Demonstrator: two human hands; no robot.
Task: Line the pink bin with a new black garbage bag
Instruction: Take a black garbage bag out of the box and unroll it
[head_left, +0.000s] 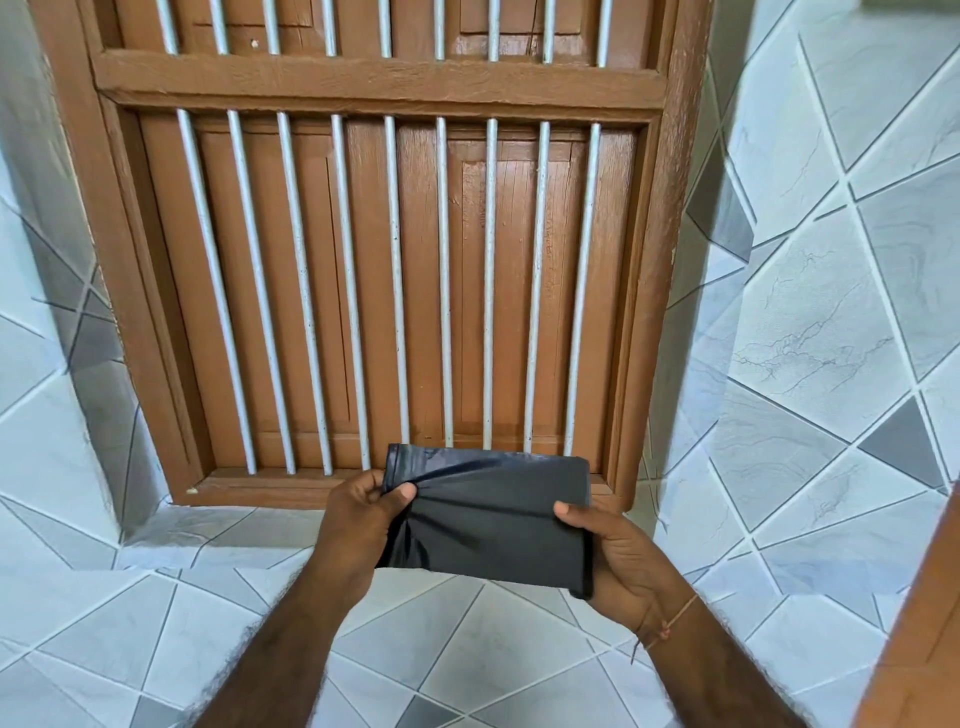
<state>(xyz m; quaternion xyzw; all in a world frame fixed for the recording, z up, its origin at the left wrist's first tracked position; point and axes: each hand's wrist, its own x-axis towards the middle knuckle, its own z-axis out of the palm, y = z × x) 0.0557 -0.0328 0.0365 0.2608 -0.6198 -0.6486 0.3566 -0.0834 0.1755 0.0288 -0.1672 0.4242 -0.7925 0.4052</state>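
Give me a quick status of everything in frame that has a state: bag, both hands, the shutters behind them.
black garbage bag: still folded into a flat rectangle, held up in the air, not opened.
left hand: gripping the bag's left edge, thumb on top, plastic creased there.
right hand: gripping the bag's right edge, thumb on top.
wooden shutters: closed behind the white bars.
pink bin: not in view.

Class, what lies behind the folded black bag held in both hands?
Behind the black bag show the barred brown wooden shutter and tiled ledge. The shutter's lower edge there is covered.
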